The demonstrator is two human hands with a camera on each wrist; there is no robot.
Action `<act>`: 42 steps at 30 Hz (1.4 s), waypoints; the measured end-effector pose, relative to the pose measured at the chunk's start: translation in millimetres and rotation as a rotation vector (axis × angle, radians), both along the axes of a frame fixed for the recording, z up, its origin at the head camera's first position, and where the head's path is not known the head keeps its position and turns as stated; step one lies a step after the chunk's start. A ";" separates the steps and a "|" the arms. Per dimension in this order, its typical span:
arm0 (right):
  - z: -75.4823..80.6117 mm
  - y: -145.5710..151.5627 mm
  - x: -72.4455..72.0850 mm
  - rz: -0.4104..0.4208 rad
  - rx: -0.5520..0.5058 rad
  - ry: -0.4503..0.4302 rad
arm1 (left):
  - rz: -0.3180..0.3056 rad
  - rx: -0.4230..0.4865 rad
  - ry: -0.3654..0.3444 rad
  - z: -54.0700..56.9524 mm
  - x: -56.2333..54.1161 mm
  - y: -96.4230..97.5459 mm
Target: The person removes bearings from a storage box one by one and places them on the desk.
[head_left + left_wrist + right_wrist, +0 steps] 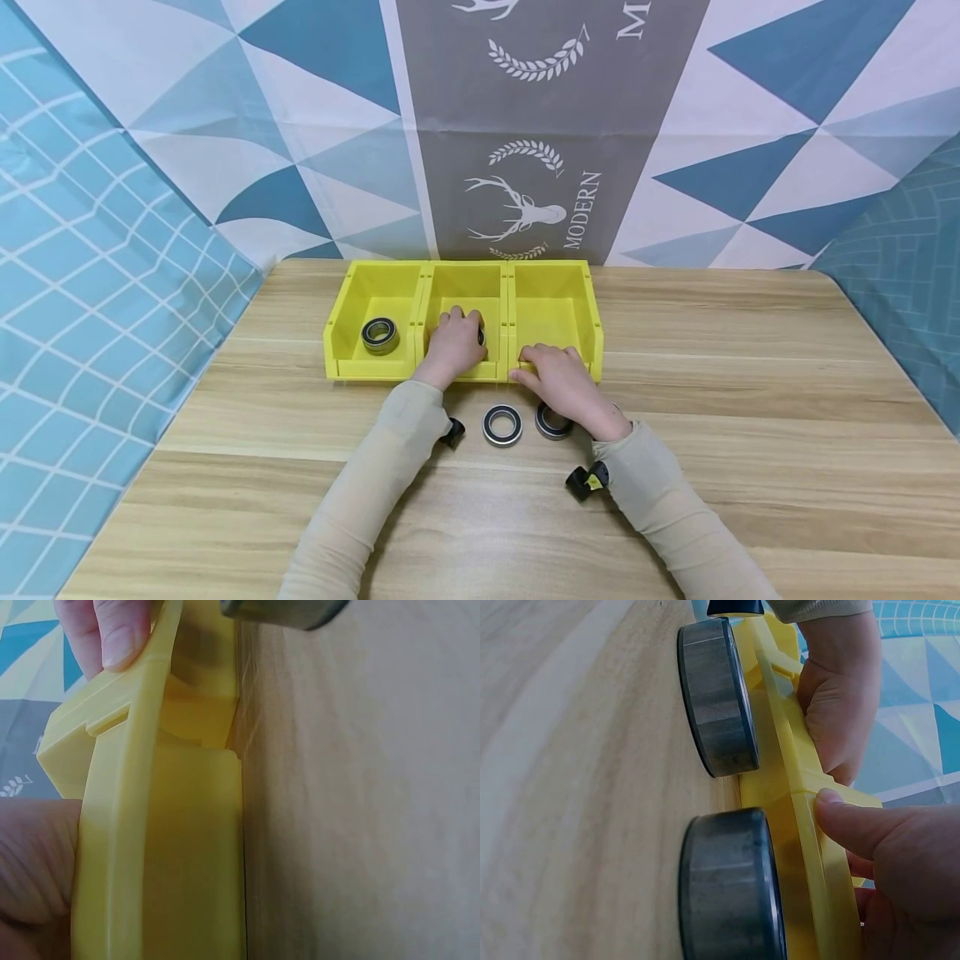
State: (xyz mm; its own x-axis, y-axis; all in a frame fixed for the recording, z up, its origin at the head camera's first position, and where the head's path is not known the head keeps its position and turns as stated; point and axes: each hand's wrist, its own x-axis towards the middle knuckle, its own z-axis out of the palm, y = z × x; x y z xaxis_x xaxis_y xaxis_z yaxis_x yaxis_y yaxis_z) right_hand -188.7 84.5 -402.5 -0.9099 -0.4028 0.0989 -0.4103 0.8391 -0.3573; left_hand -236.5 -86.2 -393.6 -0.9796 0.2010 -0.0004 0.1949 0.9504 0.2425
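Works at the desk (765,433) with both hands at once. Reaches over the front wall of the middle bin (476,372) with the left hand (456,343) and grasps a bearing (482,337) there, with fingers bent down and only the right side of the ring showing between finger and thumb. Grips the front wall of the right bin (543,317) with the right hand (562,385), thumb on the rim beside the joint with the middle bin, other fingers past the rim on the inner side.

Has all three yellow bins joined in a row along the far edge of the desk, nearer the far left corner than the far right one. Has a second bearing (381,347) lying flat inside the left bin (375,368); cannot tell whether single or stacked.

Has two more on the desk, just in front of the row and apart from each other: a third bearing (489,426), flat, near the joint of the middle and right bins, and a fourth bearing (550,434), closer to the right edge of the desk, partly hidden beneath the right wrist. Wears pale sleeves (375,483) and small black cameras (453,433) at the wrists. Faces a patterned backdrop (450,200) beyond the far edge.
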 end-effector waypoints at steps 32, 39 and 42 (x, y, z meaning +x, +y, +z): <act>0.8 3.5 0.4 -0.010 -0.002 -0.022 | -0.047 0.112 0.193 6.5 8.9 -1.0; 1.1 2.5 0.2 -0.004 -0.007 -0.020 | -0.115 0.173 0.175 23.4 24.7 -6.9; 1.4 1.4 0.3 0.001 -0.006 -0.017 | -0.141 0.181 0.159 29.7 31.6 -9.6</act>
